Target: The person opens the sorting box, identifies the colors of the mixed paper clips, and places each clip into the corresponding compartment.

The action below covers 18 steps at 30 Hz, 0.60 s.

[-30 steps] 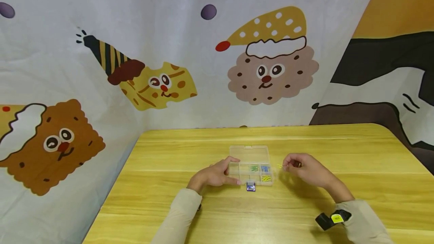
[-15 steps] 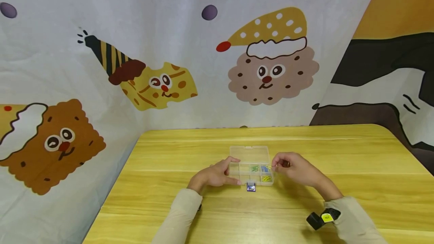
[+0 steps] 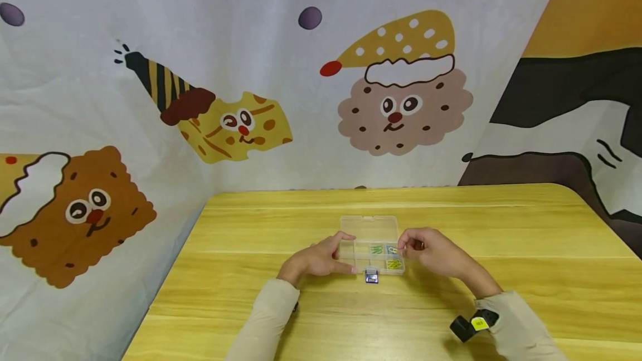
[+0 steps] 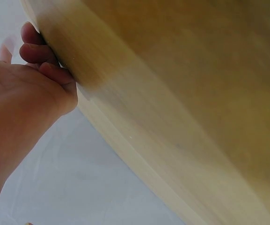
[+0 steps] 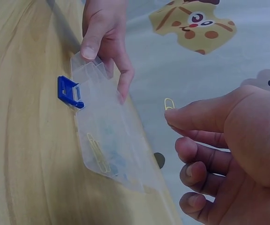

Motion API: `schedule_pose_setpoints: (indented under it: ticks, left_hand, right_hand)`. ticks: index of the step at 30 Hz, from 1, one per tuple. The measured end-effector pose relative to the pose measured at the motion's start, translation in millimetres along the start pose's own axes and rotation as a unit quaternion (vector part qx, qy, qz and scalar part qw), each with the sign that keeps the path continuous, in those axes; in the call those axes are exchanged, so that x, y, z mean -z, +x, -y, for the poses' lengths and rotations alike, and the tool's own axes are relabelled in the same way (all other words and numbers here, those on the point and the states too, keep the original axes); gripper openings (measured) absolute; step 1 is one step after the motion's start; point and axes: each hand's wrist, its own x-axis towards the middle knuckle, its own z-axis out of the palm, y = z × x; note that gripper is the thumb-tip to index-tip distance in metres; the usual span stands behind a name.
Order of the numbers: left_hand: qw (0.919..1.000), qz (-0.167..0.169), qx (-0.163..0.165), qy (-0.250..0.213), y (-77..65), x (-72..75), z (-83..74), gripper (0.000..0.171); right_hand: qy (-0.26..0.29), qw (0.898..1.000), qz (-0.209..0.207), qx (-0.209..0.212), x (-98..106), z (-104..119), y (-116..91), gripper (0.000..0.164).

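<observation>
A clear compartment box (image 3: 346, 248) lies on the table with its lid (image 3: 368, 228) raised at the back. My left hand (image 3: 318, 259) grips its left end, thumb at the front edge and a finger at the back. Between thumb and index finger, my right hand (image 3: 435, 250) pinches a yellow paper clip (image 5: 169, 102) over the box's right side. Yellow paper clips (image 3: 394, 264) lie in the front right compartment, green paper clips (image 3: 376, 249) further back, with blue ones beside them, partly covered. A blue latch (image 3: 371, 277) hangs at the front edge. The left wrist view shows little of the box.
The wooden table (image 3: 251, 227) extends around the box on all sides. Behind it hangs a white cloth (image 3: 251, 27) printed with cartoon biscuits and cheese. A black wrist device (image 3: 471, 325) sits on the right forearm.
My right hand has moved left with the yellow paper clip, from beside the box to above its right compartments. The left hand and the box have stayed in place.
</observation>
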Motion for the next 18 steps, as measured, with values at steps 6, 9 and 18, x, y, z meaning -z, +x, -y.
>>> schedule_pose_setpoints:
  ticks: [6, 9, 18]
  left_hand:
    - [1.0000, -0.001, 0.001, -0.003, -0.8, 0.3, -0.6, 0.070]
    - [1.0000, 0.000, 0.001, -0.005, -1.3, 0.1, -1.0, 0.069]
    - [1.0000, -0.005, -0.002, -0.002, -2.8, 0.0, -1.2, 0.070]
  right_hand:
    - [-0.001, 1.000, 0.009, -0.015, -1.0, -1.4, -0.9, 0.010]
    - [0.003, 1.000, 0.011, -0.020, 0.1, -2.5, -2.0, 0.009]
    - [-0.002, 1.000, 0.004, -0.024, 8.7, -6.2, -10.6, 0.007]
